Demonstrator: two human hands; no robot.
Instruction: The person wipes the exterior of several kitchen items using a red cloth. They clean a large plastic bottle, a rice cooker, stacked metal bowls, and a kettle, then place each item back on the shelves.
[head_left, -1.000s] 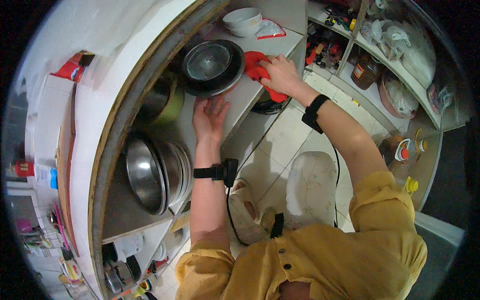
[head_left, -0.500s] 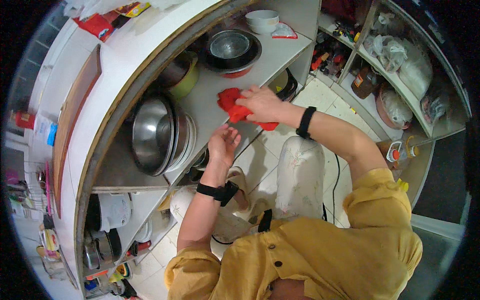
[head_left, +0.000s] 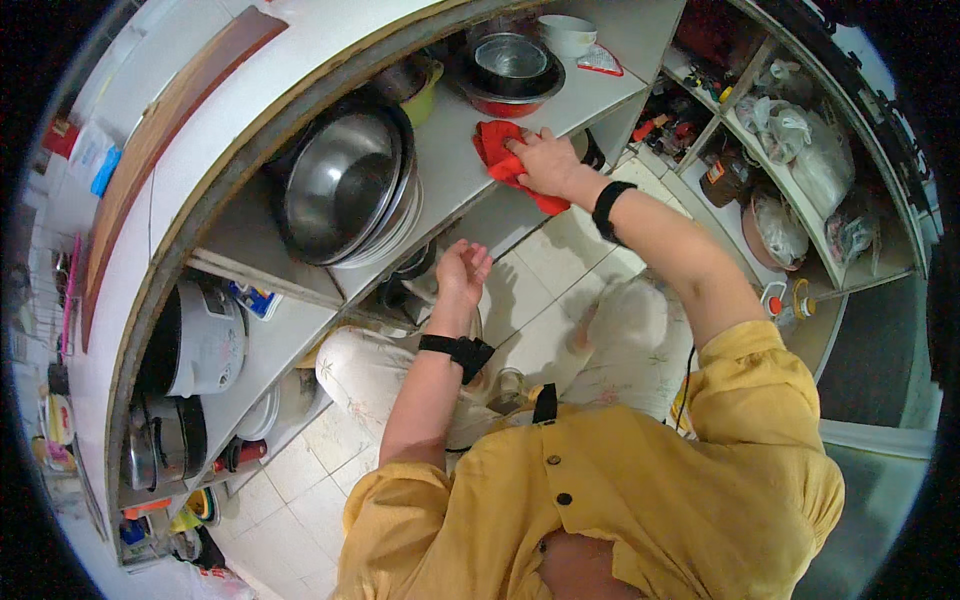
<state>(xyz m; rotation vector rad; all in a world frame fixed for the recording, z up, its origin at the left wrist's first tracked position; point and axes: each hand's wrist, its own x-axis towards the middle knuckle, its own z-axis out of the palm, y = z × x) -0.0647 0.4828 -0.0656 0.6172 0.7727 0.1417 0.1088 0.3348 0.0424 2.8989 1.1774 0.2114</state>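
Observation:
My right hand (head_left: 545, 163) presses a red cloth (head_left: 495, 150) onto the front part of the white shelf (head_left: 447, 165), its fingers closed on the fabric. One end of the cloth droops over the shelf's edge. Just left of it, my left hand (head_left: 463, 270) hovers in front of the shelf, palm up, fingers loosely bent and holding nothing. Behind the cloth stand stacked bowls, a dark metal one (head_left: 512, 60) above a red one (head_left: 503, 106). Large steel basins (head_left: 345, 185) lean tilted on the same shelf to the left, against white dishes (head_left: 400, 225).
White bowls (head_left: 568, 36) sit at the shelf's far end. Below left are a white pot (head_left: 210, 340) and metal pots (head_left: 170, 440). Cubbies on the right hold plastic bags (head_left: 780, 130), a brown jar (head_left: 727, 183) and a pink basin (head_left: 772, 235). Tiled floor (head_left: 540, 275) lies beneath.
The view has shifted, so the shelf appears further right and higher. My right hand keeps hold of the cloth, which lies flatter and nearer the stacked bowls. My left hand stays empty.

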